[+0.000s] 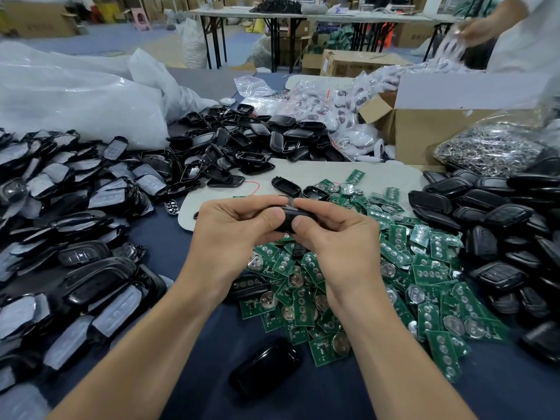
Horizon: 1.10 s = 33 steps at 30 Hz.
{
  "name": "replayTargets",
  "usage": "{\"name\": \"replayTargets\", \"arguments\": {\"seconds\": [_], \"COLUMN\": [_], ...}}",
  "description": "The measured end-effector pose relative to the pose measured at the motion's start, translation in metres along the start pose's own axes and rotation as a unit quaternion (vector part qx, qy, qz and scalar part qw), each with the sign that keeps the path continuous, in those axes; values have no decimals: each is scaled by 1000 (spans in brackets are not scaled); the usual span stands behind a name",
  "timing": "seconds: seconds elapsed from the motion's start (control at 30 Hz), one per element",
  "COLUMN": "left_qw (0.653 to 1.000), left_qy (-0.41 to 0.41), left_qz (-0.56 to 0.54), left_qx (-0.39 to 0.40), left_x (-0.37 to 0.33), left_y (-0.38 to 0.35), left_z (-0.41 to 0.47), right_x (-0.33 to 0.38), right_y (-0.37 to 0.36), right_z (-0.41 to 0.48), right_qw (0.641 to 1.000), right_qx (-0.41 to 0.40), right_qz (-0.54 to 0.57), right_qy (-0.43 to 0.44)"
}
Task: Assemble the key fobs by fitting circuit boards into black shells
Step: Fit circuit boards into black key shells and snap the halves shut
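Where the blue-covered table point(212, 344) meets its left edge, a heap of shell halves with grey button pads point(60, 207) spreads out, and behind it lies a big white plastic bag point(75, 101). Next to the right, toward the back, sits a pile of empty black shells point(236, 140). Near the front edge a lone black fob point(266, 365) lies by itself on the table. Above the middle of the table, the left hand point(236, 225) and the right hand point(336, 237) meet, both hands gripping one black shell point(291, 220) between them, fingers curled over its top and thumbs pressed on its near face. Whether a board sits inside it cannot be told. Under and to the right of the hands spreads a loose heap of green circuit boards point(409, 268), many with round coin cells. Behind them are clear bags of white fobs point(342, 107) and a cardboard box point(424, 131). Farther right lie a bag of metal key rings point(491, 147) and a pile of closed black fobs point(500, 222). At the top right corner another person's hand point(475, 28) holds small bags.
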<state>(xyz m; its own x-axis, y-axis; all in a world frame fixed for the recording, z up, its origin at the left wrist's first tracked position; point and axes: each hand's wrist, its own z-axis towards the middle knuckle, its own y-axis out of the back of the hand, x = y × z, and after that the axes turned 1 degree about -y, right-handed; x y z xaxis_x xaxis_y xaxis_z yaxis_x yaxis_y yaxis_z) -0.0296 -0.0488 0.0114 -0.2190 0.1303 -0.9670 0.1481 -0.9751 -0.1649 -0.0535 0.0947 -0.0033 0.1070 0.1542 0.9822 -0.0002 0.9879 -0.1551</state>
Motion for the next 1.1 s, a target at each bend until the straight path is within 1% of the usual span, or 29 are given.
{"name": "replayTargets", "arguments": {"seconds": [0.17,0.33,0.5,0.57,0.67,0.73,0.77,0.93,1.03,1.1], "left_qw": [1000,999,996,994,974,960,957,957,967,977], "left_qy": [18,13,23,4,-54,-76,-83,-113,-98,-89], "left_qz": [6,24,77,103,218,268,274,266,234,189], "left_qx": [-20,-33,-29,-26,-27,-31,-34,-33,-31,-39], "left_x": [2,3,8,6,5,6,6,6,7,7], "left_y": [0,-3,-3,-2,2,2,2,2,3,2], "left_z": [1,1,1,1,-1,-4,-6,-8,-6,-4], "right_x": [5,6,6,7,9,9,9,12,14,14], "right_y": [4,3,3,5,7,7,7,4,4,5], "right_z": [3,1,0,0,-1,-3,-5,-9,-11,-10], "right_qw": [997,999,999,999,984,966,960,961,959,959], "right_qx": [36,26,25,44,70,58,49,15,-3,-7], "right_qz": [60,46,26,-10,-150,-240,-259,-250,-253,-252], "right_qy": [-35,2,19,24,58,82,91,116,125,127]}}
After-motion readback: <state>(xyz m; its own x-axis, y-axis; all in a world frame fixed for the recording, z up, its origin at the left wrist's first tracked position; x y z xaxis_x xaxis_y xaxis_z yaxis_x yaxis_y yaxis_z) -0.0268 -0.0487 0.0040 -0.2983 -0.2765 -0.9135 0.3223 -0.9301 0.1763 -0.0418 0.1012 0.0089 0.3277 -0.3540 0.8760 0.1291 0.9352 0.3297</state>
